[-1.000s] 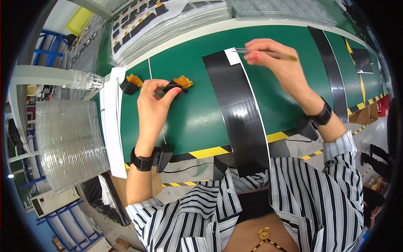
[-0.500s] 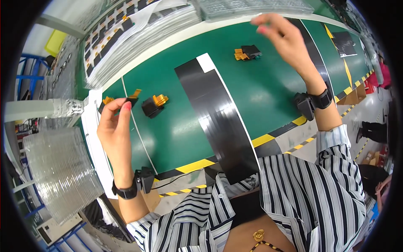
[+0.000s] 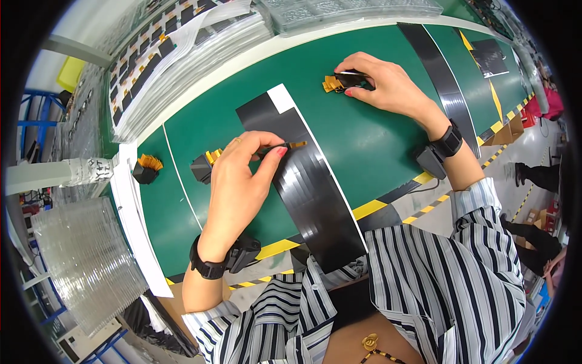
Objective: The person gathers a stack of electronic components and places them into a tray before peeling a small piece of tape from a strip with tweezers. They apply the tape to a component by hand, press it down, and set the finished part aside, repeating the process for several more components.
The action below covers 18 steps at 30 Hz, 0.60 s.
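Observation:
My left hand [image 3: 239, 173] pinches a thin black part with an orange flex-cable tab [image 3: 297, 144] between thumb and fingertips, above the long black strip [image 3: 309, 194]. Farther right, my right hand [image 3: 388, 88] has its thumb and fingers closed around a small stack of black flex-cable parts [image 3: 333, 84], its orange ends pointing left. Partly behind my left hand sits another stack of black flex-cable parts [image 3: 200, 170]. A third stack [image 3: 147, 171] rests left of the thin white line.
Everything lies on a green work surface [image 3: 376, 151] with a yellow-black striped near edge. At the far left stand piled trays of parts [image 3: 200, 67]; clear plastic trays [image 3: 351, 13] lie behind. A second black strip [image 3: 436, 67] crosses on the right. White sheets [image 3: 130, 206] line the left edge.
My left hand has moved right from the leftmost stack, carrying the thin part over the black strip. My right hand has come down from above and closed on the right stack.

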Tool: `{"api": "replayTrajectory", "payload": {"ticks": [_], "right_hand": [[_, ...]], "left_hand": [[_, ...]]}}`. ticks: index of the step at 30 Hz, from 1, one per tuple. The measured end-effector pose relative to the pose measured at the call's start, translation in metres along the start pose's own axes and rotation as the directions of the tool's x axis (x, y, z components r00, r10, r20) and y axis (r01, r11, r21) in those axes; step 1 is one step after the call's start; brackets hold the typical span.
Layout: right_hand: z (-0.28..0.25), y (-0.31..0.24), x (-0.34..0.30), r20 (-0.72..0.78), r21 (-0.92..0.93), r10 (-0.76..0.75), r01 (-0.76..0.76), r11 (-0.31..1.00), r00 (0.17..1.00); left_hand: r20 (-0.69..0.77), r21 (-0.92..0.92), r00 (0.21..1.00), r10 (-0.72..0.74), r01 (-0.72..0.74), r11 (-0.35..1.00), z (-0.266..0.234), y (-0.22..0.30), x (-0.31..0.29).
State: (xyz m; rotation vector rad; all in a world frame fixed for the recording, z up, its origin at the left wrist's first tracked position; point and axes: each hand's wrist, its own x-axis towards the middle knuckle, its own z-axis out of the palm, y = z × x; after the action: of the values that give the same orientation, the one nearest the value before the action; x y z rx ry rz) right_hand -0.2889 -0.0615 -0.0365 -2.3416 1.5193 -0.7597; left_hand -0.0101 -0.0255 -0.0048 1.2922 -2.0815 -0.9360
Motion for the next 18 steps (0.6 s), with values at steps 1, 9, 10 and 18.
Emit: {"api": "replayTrajectory", "payload": {"ticks": [1, 9, 10, 18], "right_hand": [[0.001, 0.0, 0.0, -0.01, -0.004, -0.011, 0.011, 1.0, 1.0], [-0.014, -0.05, 0.015, -0.439, 0.511, 0.015, 0.236, 0.827, 0.898], [-0.01, -0.061, 0.021, -0.408, 0.676, 0.104, 0.224, 0.702, 0.907], [0.042, -0.057, 0.042, 0.011, 0.857, 0.41, -0.22, 0.466, 0.912]], "left_hand": [[0.013, 0.001, 1.0, -0.027, 0.027, 1.0, 0.0, 0.0, 0.002], [-0.028, 0.396, 0.973, 0.228, -0.199, 0.897, 0.012, -0.014, 0.013], [-0.028, 0.433, 0.967, 0.253, -0.216, 0.875, 0.013, -0.015, 0.013], [0.008, 0.33, 0.983, 0.185, -0.178, 0.927, 0.019, -0.028, 0.02]]}}
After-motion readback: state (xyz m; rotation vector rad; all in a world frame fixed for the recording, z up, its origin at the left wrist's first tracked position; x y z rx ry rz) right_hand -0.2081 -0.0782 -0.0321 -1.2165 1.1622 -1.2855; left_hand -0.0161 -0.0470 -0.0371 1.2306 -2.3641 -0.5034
